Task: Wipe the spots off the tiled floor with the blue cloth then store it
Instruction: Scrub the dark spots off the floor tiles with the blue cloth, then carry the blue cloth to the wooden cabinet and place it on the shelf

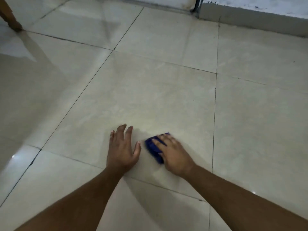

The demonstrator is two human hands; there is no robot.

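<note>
The floor [150, 90] fills almost the whole view. It is made of big pale tiles with thin dark lines between them, and it shines a bit on the left side. A low wall [253, 15] runs along the far edge at the top right, grey at the bottom and whitish above. In the top left corner a brown wooden leg [10, 17] stands on the floor, and the rest of that piece of furniture is out of view.

Two bare arms reach forward from the bottom of the view, one from each side. The left hand [122, 147] lies flat on the tile, palm down, with the fingers spread apart and nothing in it. The right hand [175, 155] is just beside it, a little to the right. It presses down on the blue cloth [154, 147], with the fingers stretched over the top of the cloth. The cloth is bunched up small and sits on the same big tile, between the two hands. Most of it peeks out on the left side of the right hand. The right hand and the cloth look a little blurry.

A tiny dark spot [293, 61] sits on a tile far off to the right, well apart from the cloth.
</note>
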